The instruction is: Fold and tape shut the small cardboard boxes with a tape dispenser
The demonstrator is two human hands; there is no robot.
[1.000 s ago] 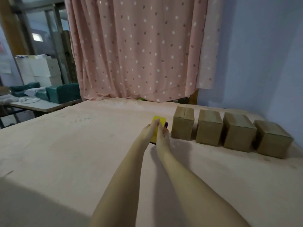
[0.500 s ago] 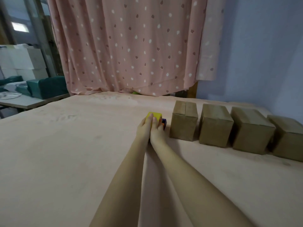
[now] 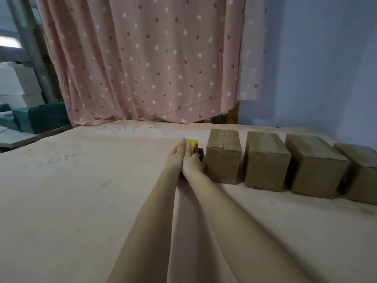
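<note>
Both my arms reach forward over the pinkish table (image 3: 81,201). My left hand (image 3: 175,158) and my right hand (image 3: 192,162) lie side by side and hold a yellow tape dispenser (image 3: 191,143) with a dark blue part on its right; most of it is hidden behind my fingers. Just right of my hands stands a row of several closed brown cardboard boxes. The nearest box (image 3: 223,158) has tape along its top seam. Further right come a second box (image 3: 266,162) and a third box (image 3: 315,165).
A pink dotted curtain (image 3: 146,62) hangs behind the table's far edge. A pale blue wall (image 3: 326,58) runs along the right. At the far left stand a side table with green bundles (image 3: 38,117) and white cartons (image 3: 18,84).
My hands stay on the tape dispenser next to the first box. The view has shifted, so the boxes look closer and further right.
</note>
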